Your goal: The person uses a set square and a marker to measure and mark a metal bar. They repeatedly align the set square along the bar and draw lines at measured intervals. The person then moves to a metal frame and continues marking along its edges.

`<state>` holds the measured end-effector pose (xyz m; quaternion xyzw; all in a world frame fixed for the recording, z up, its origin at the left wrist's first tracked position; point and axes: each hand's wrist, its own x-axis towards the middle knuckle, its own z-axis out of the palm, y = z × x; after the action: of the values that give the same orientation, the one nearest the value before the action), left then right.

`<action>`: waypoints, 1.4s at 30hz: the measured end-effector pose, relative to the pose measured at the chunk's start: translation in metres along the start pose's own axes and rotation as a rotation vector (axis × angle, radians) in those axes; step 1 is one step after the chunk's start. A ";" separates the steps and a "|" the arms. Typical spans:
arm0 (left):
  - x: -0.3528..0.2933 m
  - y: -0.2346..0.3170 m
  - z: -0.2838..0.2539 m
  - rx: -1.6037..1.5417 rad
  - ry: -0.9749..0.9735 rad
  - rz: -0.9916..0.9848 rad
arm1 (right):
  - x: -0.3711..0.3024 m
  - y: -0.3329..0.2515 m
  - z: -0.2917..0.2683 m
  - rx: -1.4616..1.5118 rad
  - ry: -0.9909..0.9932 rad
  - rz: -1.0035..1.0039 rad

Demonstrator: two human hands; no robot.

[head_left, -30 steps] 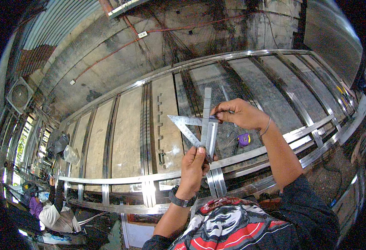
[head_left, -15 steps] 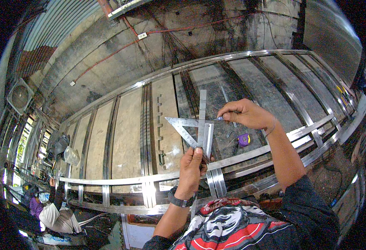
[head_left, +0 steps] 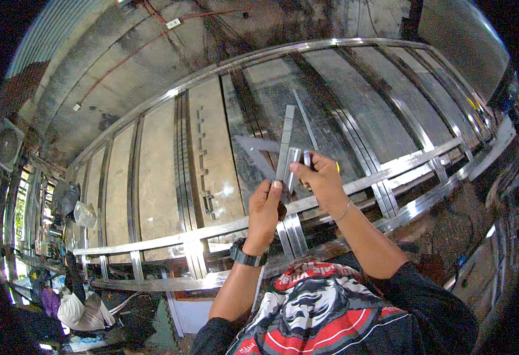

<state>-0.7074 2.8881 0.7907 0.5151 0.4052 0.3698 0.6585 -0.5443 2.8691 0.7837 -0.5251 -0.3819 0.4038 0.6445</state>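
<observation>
My left hand (head_left: 264, 210), wearing a black wristwatch, is closed around the lower end of a narrow flat metal bar (head_left: 286, 133) with dark cross lines on it. The same hand keeps a triangular metal square (head_left: 256, 147) against the bar; its thin plate looks blurred. Close on the right, my right hand (head_left: 323, 184) is closed on a slim pen-like tool (head_left: 307, 158) with a bluish end. Its thumb and fingers lie beside the thick edge of the square. The tool's tip is hidden.
A long frame of shiny metal profiles (head_left: 153, 255) lies across the worktable. A thin metal strip (head_left: 304, 118) and a notched metal strip (head_left: 201, 157) rest farther back. At lower left, a person (head_left: 79, 310) is nearby. A bare wall (head_left: 129, 77) stands behind.
My right hand has moved left and down, from beside the square to right against it. The square has swung slightly, and the tape measure is now mostly covered by my right hand.
</observation>
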 end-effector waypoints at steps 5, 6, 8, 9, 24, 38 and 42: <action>0.028 -0.027 -0.006 -0.013 0.102 0.051 | 0.023 0.028 -0.072 0.217 0.398 0.066; 0.035 -0.030 -0.007 -0.004 0.097 -0.021 | 0.026 0.029 -0.089 0.203 0.464 0.058; 0.052 -0.035 -0.009 0.013 0.088 -0.165 | 0.023 0.035 -0.124 0.200 0.536 0.070; 0.064 -0.053 -0.016 -0.032 0.052 -0.182 | 0.022 0.037 -0.133 0.138 0.553 0.108; 0.154 -0.082 -0.024 -0.795 -0.546 -0.530 | 0.040 0.073 -0.205 0.091 0.514 0.255; 0.156 -0.073 0.005 -0.720 -0.403 -0.483 | 0.078 0.084 -0.216 0.071 0.390 0.327; 0.156 -0.063 0.014 -0.689 -0.345 -0.466 | 0.077 0.084 -0.216 0.101 0.375 0.324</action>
<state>-0.6281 3.0117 0.7072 0.2148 0.2480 0.2336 0.9153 -0.3270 2.8712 0.6719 -0.6123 -0.1457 0.4158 0.6565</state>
